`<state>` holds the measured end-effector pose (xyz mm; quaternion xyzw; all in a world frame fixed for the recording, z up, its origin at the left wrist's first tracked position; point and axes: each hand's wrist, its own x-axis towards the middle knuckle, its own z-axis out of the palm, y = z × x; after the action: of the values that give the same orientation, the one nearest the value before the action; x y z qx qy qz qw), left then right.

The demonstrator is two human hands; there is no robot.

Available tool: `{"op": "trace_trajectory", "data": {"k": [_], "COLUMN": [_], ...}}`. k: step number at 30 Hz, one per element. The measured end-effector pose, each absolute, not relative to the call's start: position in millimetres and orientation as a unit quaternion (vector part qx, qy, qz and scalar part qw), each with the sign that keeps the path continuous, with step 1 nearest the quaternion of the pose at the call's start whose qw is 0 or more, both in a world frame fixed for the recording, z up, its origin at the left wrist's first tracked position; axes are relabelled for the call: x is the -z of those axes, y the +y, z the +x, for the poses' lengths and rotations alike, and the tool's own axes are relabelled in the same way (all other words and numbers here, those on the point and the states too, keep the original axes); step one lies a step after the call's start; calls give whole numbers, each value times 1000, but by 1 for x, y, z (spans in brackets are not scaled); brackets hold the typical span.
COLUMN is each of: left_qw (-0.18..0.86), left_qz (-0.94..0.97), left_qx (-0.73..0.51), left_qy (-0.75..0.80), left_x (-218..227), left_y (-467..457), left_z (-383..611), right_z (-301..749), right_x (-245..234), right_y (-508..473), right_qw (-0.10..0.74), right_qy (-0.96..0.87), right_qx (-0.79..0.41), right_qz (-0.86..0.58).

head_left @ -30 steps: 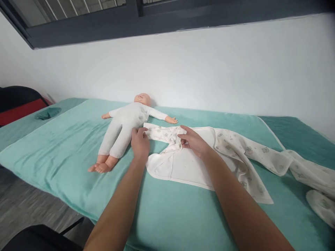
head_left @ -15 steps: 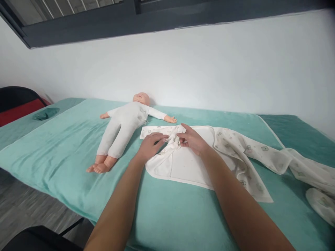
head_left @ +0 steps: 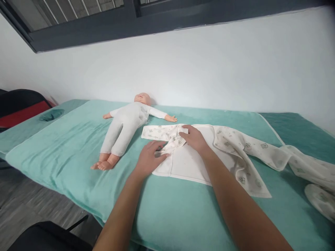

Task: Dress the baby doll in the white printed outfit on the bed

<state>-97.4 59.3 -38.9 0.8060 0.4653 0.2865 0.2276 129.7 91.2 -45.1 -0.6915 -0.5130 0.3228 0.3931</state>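
So, the left hand (head_left: pixel 151 158) is lying open and flat, fingers spread, pressing on the near-left edge of the little white baby garment (head_left: pixel 188 165), which is sitting spread out on the teal bedcover (head_left: pixel 65 146) around the middle of the scene. The right hand (head_left: pixel 195 138) is resting on the far part of it, where the printed sleeve (head_left: pixel 157 132) is sticking out to the left. Its fingers are curling over a bunched fold. It looks like a light pinch, but I can't quite tell. A baby doll (head_left: pixel 125 125) is lying on its back just left of the garment, head toward the far wall. More printed cloth (head_left: pixel 261 150) is trailing off to the right.
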Motion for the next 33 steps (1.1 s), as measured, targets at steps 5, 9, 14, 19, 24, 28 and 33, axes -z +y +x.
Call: {"op": "trace_trajectory", "data": {"k": [5, 9, 14, 19, 24, 28, 33], "left_qw": [198, 182, 112, 93, 56, 46, 230], "left_qz": [747, 715, 812, 875, 880, 855, 672], "left_qx": [-314, -422, -454, -377, -333, -308, -443], "left_qy": [552, 527, 350, 288, 333, 414, 547], "left_x": [44, 42, 48, 50, 53, 58, 56], "left_y": [31, 6, -22, -29, -31, -33, -27], "left_z": [-97, -76, -41, -28, -31, -34, -43], "right_z": [133, 141, 151, 155, 162, 168, 157], "right_x": [42, 49, 58, 56, 51, 43, 28], "right_y": [87, 93, 99, 97, 93, 85, 79], "right_qw": [385, 428, 454, 483, 455, 410, 531], "right_qy": [-556, -520, -490, -464, -451, -473, -413], "right_qx": [-284, -296, -279, -275, -273, -303, -471], "right_qz": [-679, -677, -690, -690, -718, -719, -570]}}
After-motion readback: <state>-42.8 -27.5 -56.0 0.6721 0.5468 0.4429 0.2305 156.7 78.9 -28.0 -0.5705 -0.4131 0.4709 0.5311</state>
